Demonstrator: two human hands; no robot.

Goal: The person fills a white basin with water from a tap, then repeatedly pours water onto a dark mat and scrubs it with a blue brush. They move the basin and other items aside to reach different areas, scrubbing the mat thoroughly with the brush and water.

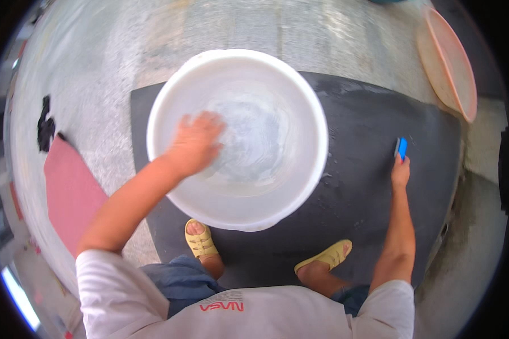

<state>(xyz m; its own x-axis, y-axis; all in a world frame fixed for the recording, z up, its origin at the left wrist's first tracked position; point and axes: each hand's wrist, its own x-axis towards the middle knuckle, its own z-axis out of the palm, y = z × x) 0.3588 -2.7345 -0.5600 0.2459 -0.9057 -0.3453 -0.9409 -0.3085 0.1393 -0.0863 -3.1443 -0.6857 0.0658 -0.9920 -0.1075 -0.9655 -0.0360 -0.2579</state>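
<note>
A large round white plastic basin stands in front of me, with what looks like water in its bottom. My left hand is over the left part of the basin, blurred by motion, fingers apart and holding nothing. Whether it touches the water cannot be seen. Out to the right, my right hand grips a blue-backed brush with greyish bristles by its handle. The brush is over the wet black mat; I cannot tell if it touches the mat.
A peach-coloured plastic tub stands tilted at the upper right. To the left, a pink mat lies on the concrete floor near a crumpled black cloth-like thing. My feet in yellow sandals are on the black mat.
</note>
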